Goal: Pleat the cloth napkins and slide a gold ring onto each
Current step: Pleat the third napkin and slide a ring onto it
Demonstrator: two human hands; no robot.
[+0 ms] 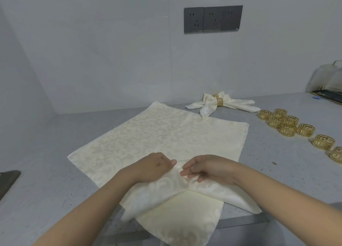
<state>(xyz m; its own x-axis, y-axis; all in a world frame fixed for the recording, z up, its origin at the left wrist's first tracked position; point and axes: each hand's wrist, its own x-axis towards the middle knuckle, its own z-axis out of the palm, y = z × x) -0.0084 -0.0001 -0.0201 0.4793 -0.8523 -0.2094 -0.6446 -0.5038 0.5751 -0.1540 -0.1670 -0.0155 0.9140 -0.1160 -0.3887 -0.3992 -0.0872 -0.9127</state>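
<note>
A cream damask napkin (159, 134) lies spread on the grey counter (55, 162), its near part gathered into a raised fold. My left hand (157, 167) and my right hand (205, 167) meet at the middle of that fold, each pinching the cloth with curled fingers. The near corner of the cloth hangs over the counter's front edge. Several gold rings (288, 124) sit in a loose row at the right. At the back lie finished napkins (218, 105), pleated into bows with gold rings around their middles.
A bank of dark wall sockets (212, 20) is on the back wall. A dark tray (327, 95) with clear plastic bags stands at the far right. A dark object (7, 181) sits at the left edge.
</note>
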